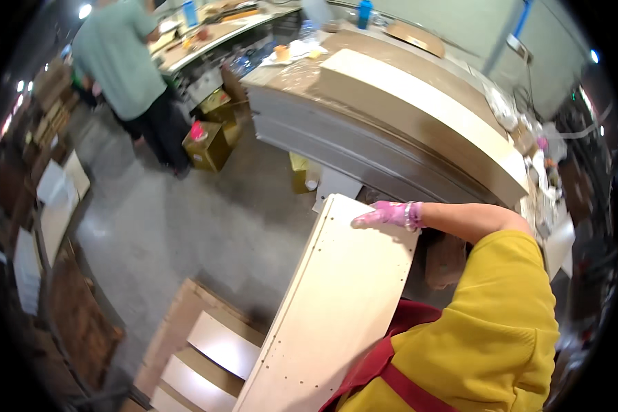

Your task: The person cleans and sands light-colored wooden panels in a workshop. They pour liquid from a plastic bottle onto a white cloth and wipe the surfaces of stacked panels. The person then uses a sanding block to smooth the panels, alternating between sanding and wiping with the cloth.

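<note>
Pale drilled panel (329,295) is located in front of the wearer, sloping from beside the red apron (374,371) toward the grey-sided stack (309,130), with white-faced boards (223,342) lower to its left. The pink-gloved right hand (384,214) is partly closed over the panel's far end, any fingers beyond the edge being hidden; the left hand is out of view, its state undeterminable. Judged by appearance, the piece is stiff, fairly heavy and awkwardly long, smooth enough to slip, with chippable corners, and is best gripped at both long edges, clear of the holes.
</note>
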The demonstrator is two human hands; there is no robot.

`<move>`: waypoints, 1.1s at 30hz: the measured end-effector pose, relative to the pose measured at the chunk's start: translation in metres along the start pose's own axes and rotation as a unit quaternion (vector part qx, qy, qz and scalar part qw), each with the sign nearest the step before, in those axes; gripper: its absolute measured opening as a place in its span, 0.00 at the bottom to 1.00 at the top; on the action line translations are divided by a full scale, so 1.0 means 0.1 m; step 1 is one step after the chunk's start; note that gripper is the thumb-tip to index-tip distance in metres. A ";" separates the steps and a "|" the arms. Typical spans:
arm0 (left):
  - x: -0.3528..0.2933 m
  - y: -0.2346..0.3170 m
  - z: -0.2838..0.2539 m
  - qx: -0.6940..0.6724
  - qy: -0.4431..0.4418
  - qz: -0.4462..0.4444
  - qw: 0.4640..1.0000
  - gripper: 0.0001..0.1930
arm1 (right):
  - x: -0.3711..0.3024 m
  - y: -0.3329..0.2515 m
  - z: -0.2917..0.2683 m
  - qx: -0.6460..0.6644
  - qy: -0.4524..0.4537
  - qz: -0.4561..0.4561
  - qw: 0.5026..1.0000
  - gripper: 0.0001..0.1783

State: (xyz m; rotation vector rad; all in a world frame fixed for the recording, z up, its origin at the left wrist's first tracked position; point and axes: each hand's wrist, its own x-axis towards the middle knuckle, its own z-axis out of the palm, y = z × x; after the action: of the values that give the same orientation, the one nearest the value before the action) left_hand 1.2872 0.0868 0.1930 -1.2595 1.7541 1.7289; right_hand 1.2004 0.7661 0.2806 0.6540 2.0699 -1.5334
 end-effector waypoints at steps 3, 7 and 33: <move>-0.30 0.91 0.35 0.061 -0.039 0.073 0.995 0.32 | -0.82 0.53 -0.69 -0.002 0.051 -0.138 0.989 0.30; -0.78 1.88 1.23 0.128 -0.104 0.156 0.974 0.30 | -2.00 1.01 -1.52 0.156 0.209 -0.081 0.962 0.29; -2.65 3.67 9.32 0.515 -0.467 0.205 0.689 0.34 | -3.91 2.51 -2.66 0.577 0.527 -0.018 0.623 0.36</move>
State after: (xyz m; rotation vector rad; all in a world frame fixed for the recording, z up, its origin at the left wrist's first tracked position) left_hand 0.8439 0.9855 0.4557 0.4849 1.7947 0.8357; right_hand 1.6345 1.0505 0.4116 2.4541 1.2018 -2.8641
